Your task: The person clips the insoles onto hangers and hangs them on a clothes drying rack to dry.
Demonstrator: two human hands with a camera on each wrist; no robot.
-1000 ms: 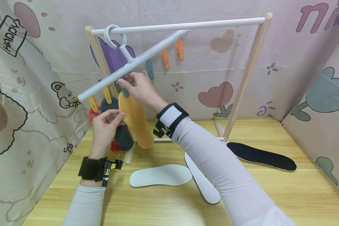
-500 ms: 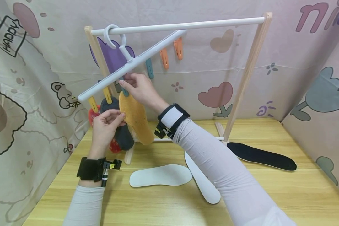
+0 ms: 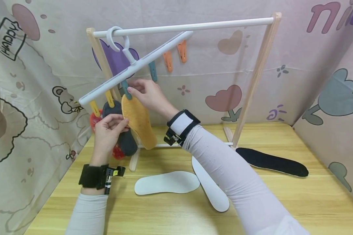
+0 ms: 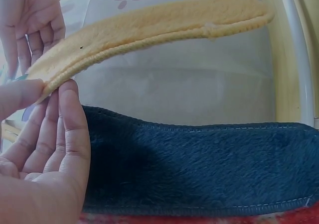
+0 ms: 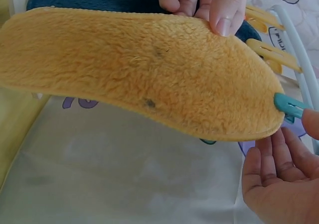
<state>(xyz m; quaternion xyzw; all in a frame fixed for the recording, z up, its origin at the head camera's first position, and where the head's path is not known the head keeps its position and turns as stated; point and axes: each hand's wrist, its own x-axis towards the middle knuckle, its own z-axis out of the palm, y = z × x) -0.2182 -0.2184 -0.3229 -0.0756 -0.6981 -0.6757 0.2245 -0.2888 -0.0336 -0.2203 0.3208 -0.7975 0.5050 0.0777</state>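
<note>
A fuzzy yellow insole (image 3: 138, 120) hangs from a teal clip (image 3: 126, 89) on the tilted white hanger (image 3: 135, 67). The clip bites the insole's upper end, seen closely in the right wrist view. My left hand (image 3: 109, 132) pinches the insole's left edge between thumb and fingers. Beside the clip is my right hand (image 3: 151, 96), its thumb at the clip's side and its fingers loosely bent and apart below. Behind the left hand, a dark blue insole (image 4: 199, 169) and a red insole (image 3: 117, 152) hang from yellow clips (image 3: 109, 99).
Teal and orange clips (image 3: 168, 61) hang along the hanger's right half. The hanger hooks over the white bar of a wooden rack (image 3: 257, 78). Two white insoles (image 3: 167, 183) and a black insole (image 3: 272, 162) lie on the wooden table (image 3: 164, 218).
My right hand has shifted slightly right and down, its thumb coming off the teal clip's face. The yellow insole's lower end has risen a little; the hanger has shifted slightly left. The left hand still pinches.
</note>
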